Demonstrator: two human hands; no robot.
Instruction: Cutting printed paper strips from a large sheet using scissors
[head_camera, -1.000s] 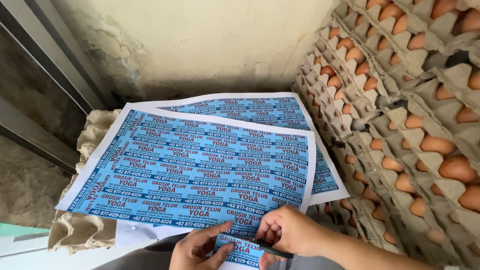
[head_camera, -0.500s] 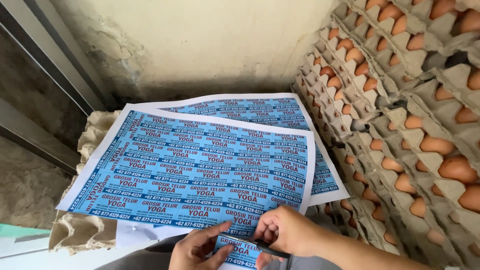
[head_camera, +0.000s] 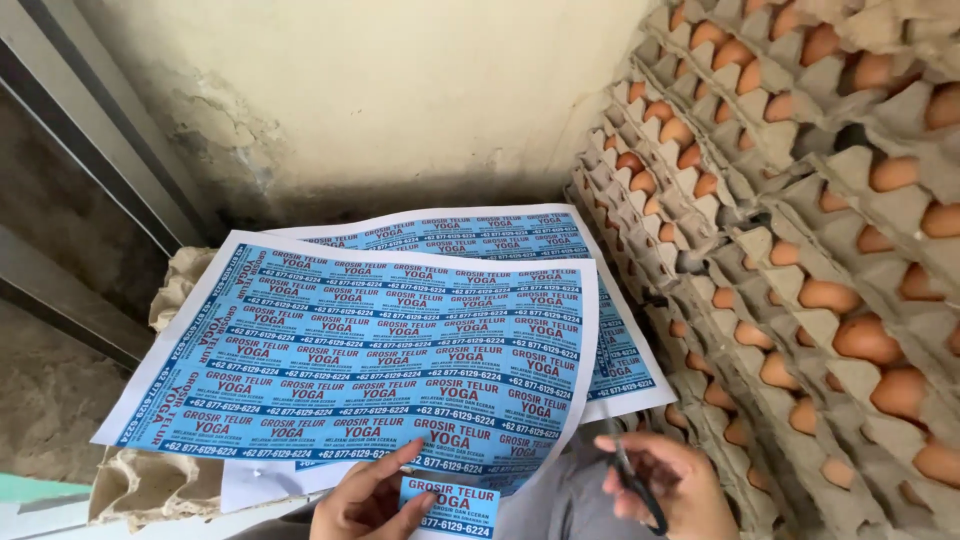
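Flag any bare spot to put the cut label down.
Little room. Top sheet covers the carton stack; only its bare left edge shows. Egg trays crowd the right. Left hand holds the label; right hand holds scissors.

This looks like the storeroom of an egg shop. Stacked cardboard egg trays full of brown eggs fill the right side, printed blue label sheets lie on empty trays, against a rough, stained plaster wall.
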